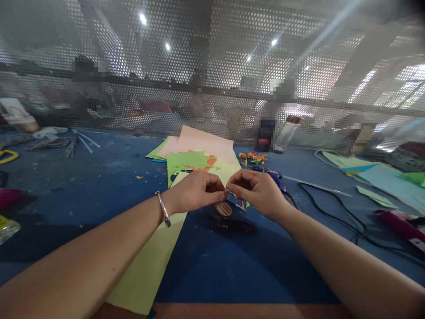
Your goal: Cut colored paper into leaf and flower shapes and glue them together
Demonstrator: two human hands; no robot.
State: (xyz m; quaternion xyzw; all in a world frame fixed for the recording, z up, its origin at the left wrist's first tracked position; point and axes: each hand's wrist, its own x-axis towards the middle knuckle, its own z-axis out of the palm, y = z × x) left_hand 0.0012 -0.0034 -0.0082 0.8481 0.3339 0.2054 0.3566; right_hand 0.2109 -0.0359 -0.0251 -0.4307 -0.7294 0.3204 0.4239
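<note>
My left hand [197,191], with a silver bangle at the wrist, is closed in a pinch near the middle of the table. Facing it, my right hand [255,191] is also pinched, its fingertips almost meeting the left ones. A tiny pale piece shows between the fingertips, too small to name. Just below the left fingers is a round, brown-striped disc [224,209]; whether the fingers touch it I cannot tell. Behind the hands lies green paper [179,163] with orange cut pieces. A long yellow-green sheet [149,266] runs under my left forearm.
Pink paper [206,141] lies at the back against a perforated metal screen [206,57]. Orange and green scraps [255,157] sit beside it. On the right are a black cable [332,217], a magenta tool [398,226] and blue paper [392,181]. A yellow handle [8,156] is far left.
</note>
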